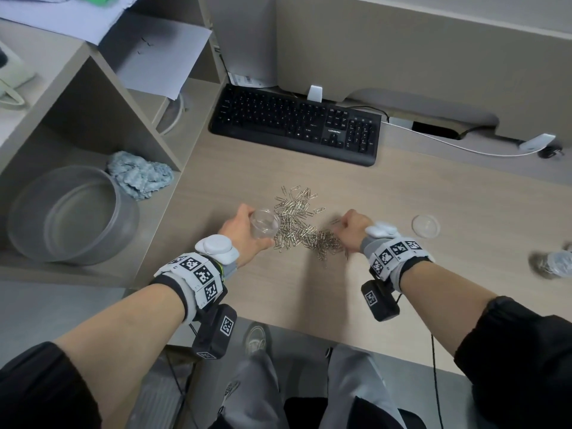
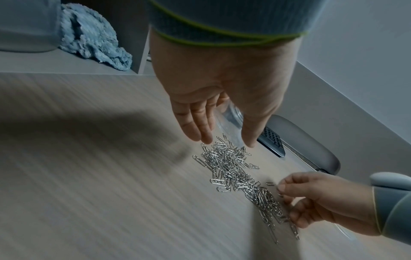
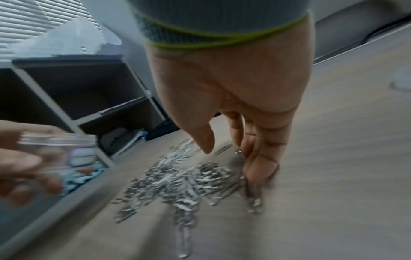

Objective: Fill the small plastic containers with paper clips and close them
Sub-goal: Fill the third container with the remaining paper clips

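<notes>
A heap of silver paper clips lies on the wooden desk. My left hand grips a small clear plastic container at the heap's left edge, its mouth turned toward the clips. My right hand is at the heap's right end, with fingers and thumb curled round a bunch of clips. A clear round lid lies flat to the right of that hand.
A black keyboard sits behind the heap. The shelf unit on the left holds a grey round tub and a blue cloth. At the far right edge stands another clear container, blurred, with clips inside. A white cable runs along the back.
</notes>
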`<state>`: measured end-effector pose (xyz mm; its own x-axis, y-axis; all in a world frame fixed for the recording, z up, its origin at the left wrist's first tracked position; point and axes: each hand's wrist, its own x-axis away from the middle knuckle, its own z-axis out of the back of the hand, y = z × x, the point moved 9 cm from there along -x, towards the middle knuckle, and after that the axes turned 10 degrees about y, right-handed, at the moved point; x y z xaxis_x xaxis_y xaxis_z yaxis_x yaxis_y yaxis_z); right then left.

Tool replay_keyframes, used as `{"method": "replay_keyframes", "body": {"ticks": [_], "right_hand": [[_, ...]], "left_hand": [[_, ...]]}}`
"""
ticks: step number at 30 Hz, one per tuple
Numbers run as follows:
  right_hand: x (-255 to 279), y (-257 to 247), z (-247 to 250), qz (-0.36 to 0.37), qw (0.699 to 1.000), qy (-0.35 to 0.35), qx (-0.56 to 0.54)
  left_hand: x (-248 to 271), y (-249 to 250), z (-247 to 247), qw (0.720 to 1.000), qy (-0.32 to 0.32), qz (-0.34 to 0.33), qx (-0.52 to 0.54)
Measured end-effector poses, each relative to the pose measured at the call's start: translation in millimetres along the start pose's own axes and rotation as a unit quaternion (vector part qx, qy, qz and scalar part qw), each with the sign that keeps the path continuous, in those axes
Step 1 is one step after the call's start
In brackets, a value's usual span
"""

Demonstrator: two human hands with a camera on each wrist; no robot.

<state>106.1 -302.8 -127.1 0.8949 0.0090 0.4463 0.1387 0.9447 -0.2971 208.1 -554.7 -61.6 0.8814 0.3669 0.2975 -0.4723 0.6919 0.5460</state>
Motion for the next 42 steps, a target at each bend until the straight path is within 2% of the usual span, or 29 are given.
{"method": "replay_keyframes", "body": {"ticks": [2,5,9,11,17,19,21,24,26,29,32,37,42], "right_hand": [[5.5,-13.2,-11.7,0.037,0.999,-0.022,-0.013],[8.4,-10.0,4.0,0.018,0.999,0.001,-0.037],[7.7,18.5,1.1,-0.03,0.995,-0.089,-0.03],[8.9,21.1,-3.5,-0.042,0.993,-0.099,-0.055],[15.2,-24.1,-27.0,-0.02,0.98,-0.122,-0.153],[14.7,-34.2,-25.8,-0.003,0.978,-0.102,-0.182],[11.6,-31.6,-18.0,0.013,0.987,-0.071,-0.146],[4.4,-16.0,-4.8,0.049,0.998,-0.025,0.008],[3.9,-10.0,-0.5,0.092,0.987,-0.014,0.132],[18.6,-20.5,-9.7,0.191,0.958,-0.027,0.214],[35.1,-38.5,-27.4,0.269,0.933,-0.054,0.233],[13.5,-64.0,-30.1,0.271,0.941,-0.015,0.201],[-7.7,-89.1,-36.0,0.287,0.937,-0.035,0.194]], "left_hand": [[-0.1,2.2,-1.1,1.0,0.001,0.001,0.0],[-0.5,6.2,-2.5,1.0,0.001,0.001,0.007],[-0.8,9.0,-0.5,1.0,0.002,-0.004,0.009],[-1.3,7.2,1.5,1.0,0.005,-0.005,0.006],[-1.5,-1.6,2.0,1.0,0.004,0.005,0.002],[-1.9,-2.6,1.6,1.0,0.005,0.006,0.001],[-2.3,-3.0,1.4,1.0,0.007,0.008,0.007],[-2.8,-2.5,2.4,1.0,0.006,0.009,0.014],[-3.2,-2.8,1.8,1.0,0.003,0.012,0.015],[-3.6,-4.8,1.6,1.0,0.001,0.016,0.017],[-3.1,-6.5,2.1,1.0,0.001,0.016,0.021],[-5.4,-12.6,6.0,0.999,0.008,0.028,0.015],[-8.9,-19.3,8.9,0.998,0.022,0.058,0.026]]}}
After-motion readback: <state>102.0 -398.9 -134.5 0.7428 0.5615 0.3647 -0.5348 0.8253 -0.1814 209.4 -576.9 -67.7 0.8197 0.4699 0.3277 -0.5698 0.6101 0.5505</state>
